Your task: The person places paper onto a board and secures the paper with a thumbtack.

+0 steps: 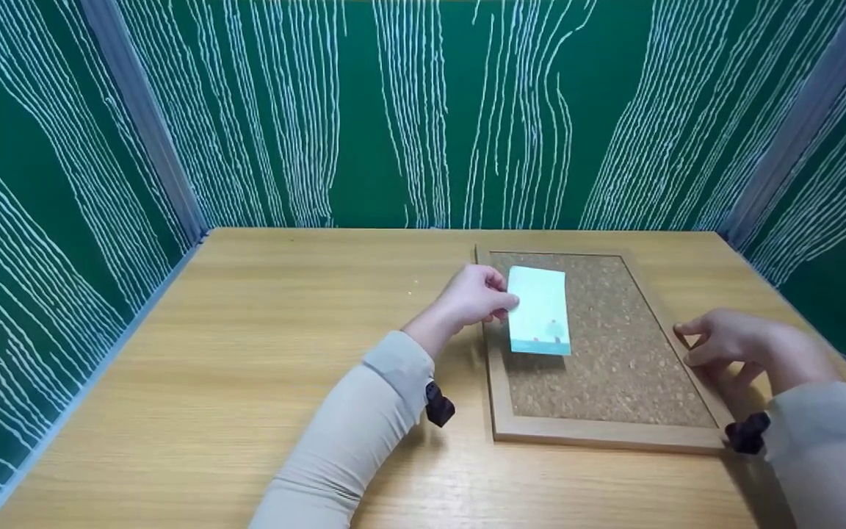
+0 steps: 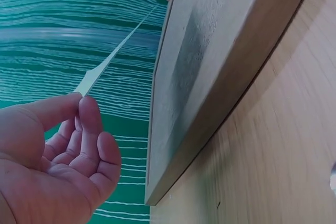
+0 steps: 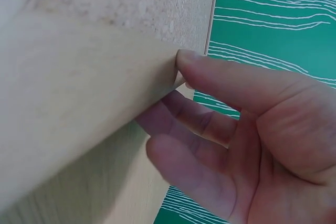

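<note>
Over the cork board, near its far-left corner, the left hand is pinching a pale card between thumb and fingers, holding it just above the cork. The right hand is steadying the board's right frame edge, its fingers loosely spread against the wood. Positioning looks in progress; laying the card flat seems to come next.

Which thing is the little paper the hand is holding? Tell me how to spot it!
Find the wooden table, then the cork board in a wooden frame lying on its right side. Over the board's upper left part, the left hand pinches a small card. It is the only smooth, pale blue-white thing against brown cork.
</note>
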`<state>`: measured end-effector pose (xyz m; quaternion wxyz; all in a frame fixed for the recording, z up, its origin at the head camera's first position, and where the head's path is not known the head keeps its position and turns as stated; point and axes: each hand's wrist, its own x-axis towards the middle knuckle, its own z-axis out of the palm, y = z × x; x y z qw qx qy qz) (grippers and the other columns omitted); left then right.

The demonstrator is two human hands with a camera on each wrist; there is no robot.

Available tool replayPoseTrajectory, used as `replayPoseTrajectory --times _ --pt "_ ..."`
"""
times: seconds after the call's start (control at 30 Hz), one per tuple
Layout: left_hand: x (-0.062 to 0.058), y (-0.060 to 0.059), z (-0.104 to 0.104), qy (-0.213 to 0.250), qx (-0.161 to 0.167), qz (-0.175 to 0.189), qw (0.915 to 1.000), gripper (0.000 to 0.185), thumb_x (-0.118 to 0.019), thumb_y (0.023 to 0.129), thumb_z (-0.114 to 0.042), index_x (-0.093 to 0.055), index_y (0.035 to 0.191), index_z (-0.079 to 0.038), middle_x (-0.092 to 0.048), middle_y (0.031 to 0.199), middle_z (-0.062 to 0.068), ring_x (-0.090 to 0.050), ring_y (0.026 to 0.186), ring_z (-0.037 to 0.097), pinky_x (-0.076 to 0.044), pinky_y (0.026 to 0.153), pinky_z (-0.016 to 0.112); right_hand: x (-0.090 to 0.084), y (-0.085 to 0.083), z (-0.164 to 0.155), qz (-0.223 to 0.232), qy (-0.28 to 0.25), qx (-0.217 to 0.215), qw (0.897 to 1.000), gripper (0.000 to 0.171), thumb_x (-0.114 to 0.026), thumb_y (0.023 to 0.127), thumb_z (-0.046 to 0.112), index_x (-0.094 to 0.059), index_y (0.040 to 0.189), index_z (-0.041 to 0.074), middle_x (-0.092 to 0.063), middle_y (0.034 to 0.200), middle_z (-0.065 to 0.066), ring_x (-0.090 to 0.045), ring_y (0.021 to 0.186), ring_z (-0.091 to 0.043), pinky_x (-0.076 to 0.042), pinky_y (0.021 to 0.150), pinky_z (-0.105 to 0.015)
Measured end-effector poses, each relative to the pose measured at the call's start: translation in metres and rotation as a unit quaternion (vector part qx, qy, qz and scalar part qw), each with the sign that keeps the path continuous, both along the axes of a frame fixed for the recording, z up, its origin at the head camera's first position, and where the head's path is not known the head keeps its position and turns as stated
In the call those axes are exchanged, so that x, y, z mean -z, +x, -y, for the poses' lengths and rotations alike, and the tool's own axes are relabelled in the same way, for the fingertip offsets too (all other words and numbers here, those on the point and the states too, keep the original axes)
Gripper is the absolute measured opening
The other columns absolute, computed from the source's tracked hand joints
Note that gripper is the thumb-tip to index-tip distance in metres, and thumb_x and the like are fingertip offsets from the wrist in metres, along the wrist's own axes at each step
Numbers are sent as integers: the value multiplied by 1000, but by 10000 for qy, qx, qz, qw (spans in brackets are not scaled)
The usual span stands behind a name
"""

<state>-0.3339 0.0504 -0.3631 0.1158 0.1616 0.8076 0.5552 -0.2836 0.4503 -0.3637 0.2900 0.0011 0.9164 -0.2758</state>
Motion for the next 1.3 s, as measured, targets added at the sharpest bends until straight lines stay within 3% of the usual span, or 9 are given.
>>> replayPoseTrajectory --times 0.27,0.4,0.53,0.7,0.8,0.87,0.97,1.3 --pt "7 -4 -12 -333 -140 126 9993 18 -77 90 -5 -65 76 -6 -66 71 5 -69 67 21 -57 82 48 0 0 0 -3 -1 -53 10000 79 -69 96 14 -21 152 -11 -53 131 -36 -59 108 -35 -58 74 -57" --pt "10 -4 -16 -691 -200 222 9972 25 -78 89 -6 -63 69 -9 -67 64 6 -68 64 21 -55 74 44 -1 0 2 17 6 -48 10000 79 -70 95 15 -22 153 -11 -54 129 -35 -60 105 -34 -58 75 -57" --pt "12 -5 -20 -1117 -213 195 9933 31 -77 89 -6 -59 65 -9 -65 60 6 -64 56 18 -49 57 32 -1 0 2 15 27 -59 10000 79 -70 95 16 -23 153 -10 -53 130 -36 -60 108 -36 -57 75 -58" --pt "14 -2 -26 -1893 -365 138 9811 24 -77 91 -11 -64 71 -9 -62 60 5 -65 54 18 -53 57 28 -1 1 2 20 33 -29 10000 79 -70 95 15 -22 153 -10 -53 128 -34 -59 107 -36 -57 76 -60" --pt "14 1 -31 -2214 -461 119 9740 9 -78 91 -11 -71 89 -6 -62 62 6 -66 54 18 -57 61 29 -2 0 3 54 43 -4 10000 78 -70 95 14 -22 153 -10 -53 128 -35 -60 107 -36 -56 77 -61" --pt "15 1 -34 -2372 -472 61 9703 18 -78 91 -12 -71 105 -4 -62 64 6 -66 54 17 -55 57 27 -3 -1 4 66 69 1 10000 78 -70 95 13 -23 153 -10 -52 130 -37 -60 108 -38 -56 77 -61" --pt "16 0 -37 -2593 -422 -73 9648 31 -78 91 -13 -68 118 -3 -62 66 6 -65 52 16 -51 50 24 -3 -1 4 56 75 1 10000 78 -70 95 13 -23 153 -11 -50 132 -39 -59 112 -40 -56 76 -60" --pt "21 1 -49 -3213 -265 -418 9457 8 -72 93 -9 -75 99 -5 -57 64 5 -56 47 15 -40 43 25 -2 -2 3 92 62 41 9999 76 -70 95 12 -25 153 -10 -53 129 -37 -60 111 -41 -57 75 -59"
